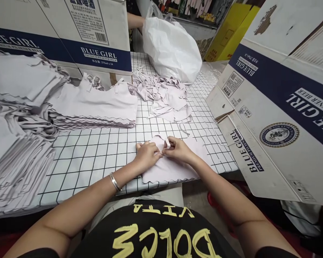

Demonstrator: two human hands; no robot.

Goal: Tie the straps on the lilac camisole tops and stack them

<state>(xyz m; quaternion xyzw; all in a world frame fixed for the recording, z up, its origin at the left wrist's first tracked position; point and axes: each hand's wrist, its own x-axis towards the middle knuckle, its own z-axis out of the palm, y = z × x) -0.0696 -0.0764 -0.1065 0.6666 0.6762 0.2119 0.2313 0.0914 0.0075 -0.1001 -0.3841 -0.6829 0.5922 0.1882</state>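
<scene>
A pale pink camisole-like garment (172, 170) with a wavy hem lies flat at the table's front edge. My right hand (179, 148) pinches its thin shoulder strap (167, 143), which stands up in a small loop between the fingers. Close beside it, my left hand (147, 154) rests on the garment, fingers curled and gripping the cloth near the strap. The fingertips of both hands almost meet, and the exact spot they pinch is partly hidden. Another bit of strap (183, 129) trails out beyond the garment's far side.
Stacked garments (97, 104) and further piles (13, 157) fill the left side. A loose heap of garments (164, 95) lies ahead. A white plastic bag (172, 46) stands behind it, beside another person's arm (135, 21). Beer cartons (104, 53) and a tilted carton (280, 107) flank the gridded tablecloth (97, 154).
</scene>
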